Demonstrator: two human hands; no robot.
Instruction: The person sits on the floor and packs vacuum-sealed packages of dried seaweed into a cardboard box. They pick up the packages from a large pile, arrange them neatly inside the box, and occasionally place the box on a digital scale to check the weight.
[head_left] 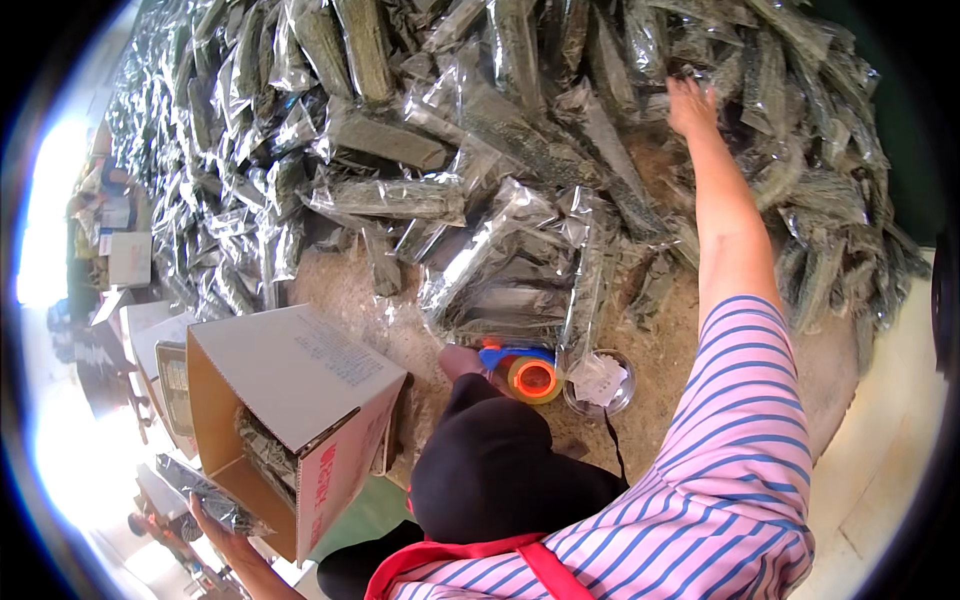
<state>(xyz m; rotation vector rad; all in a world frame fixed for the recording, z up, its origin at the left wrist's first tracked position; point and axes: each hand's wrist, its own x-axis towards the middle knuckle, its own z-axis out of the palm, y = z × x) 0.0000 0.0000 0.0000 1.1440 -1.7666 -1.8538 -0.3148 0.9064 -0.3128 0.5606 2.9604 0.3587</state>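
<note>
My right hand (pixel 692 105) reaches into a big pile of clear bags of greyish-green dried strands (pixel 390 135) at the upper right, fingers apart and touching the bags. At the lower left my left hand (pixel 207 525) holds a similar filled bag (pixel 200 489) at the side of an open cardboard box (pixel 280 360). More dark packets (pixel 262 445) lie inside the box.
A tan worktop (pixel 330 285) bears the pile, a tape roll (pixel 533 378) with orange core and blue dispenser, and a clear round container (pixel 598 390) with paper. My bent knee is below them. Stacked cartons (pixel 129 259) and other people (pixel 92 210) are at the left.
</note>
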